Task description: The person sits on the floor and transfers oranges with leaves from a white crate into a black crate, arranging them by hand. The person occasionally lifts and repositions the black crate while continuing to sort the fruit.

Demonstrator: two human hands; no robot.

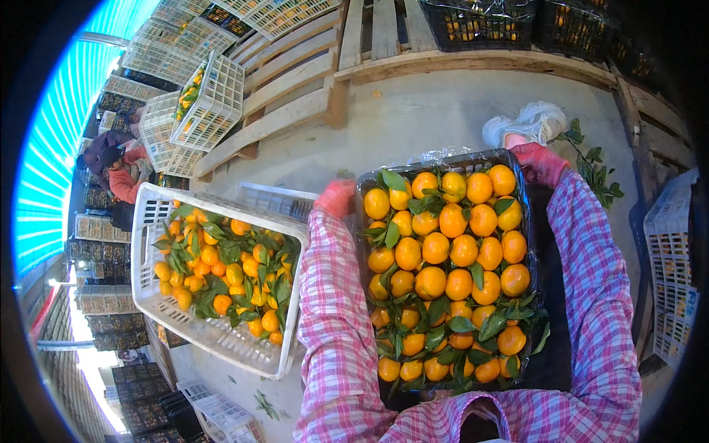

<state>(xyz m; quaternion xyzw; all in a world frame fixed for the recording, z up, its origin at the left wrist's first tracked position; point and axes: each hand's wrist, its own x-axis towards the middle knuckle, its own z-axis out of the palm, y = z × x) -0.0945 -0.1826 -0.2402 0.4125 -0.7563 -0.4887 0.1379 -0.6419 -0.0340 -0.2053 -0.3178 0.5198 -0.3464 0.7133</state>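
Observation:
A dark plastic crate (360, 191), lined with clear film, is in front of my body, filled with rows of oranges (436, 247) and green leaves (493, 325). My left hand (337, 198), in a reddish glove, holds the crate at its far left corner. At the far right corner my right hand (538, 164), gloved likewise, grips the rim. The fingers of both hands are partly hidden. To the left, a white plastic crate (221, 207) stands tilted, holding loose oranges with leaves (235, 274).
Wooden pallets (288, 105) and stacked white crates (213, 105) stand beyond. A crumpled white glove or cloth (534, 124) and a leafy twig (592, 166) lie at the right. White crates (670, 260) stand far right. People (124, 171) are at the left.

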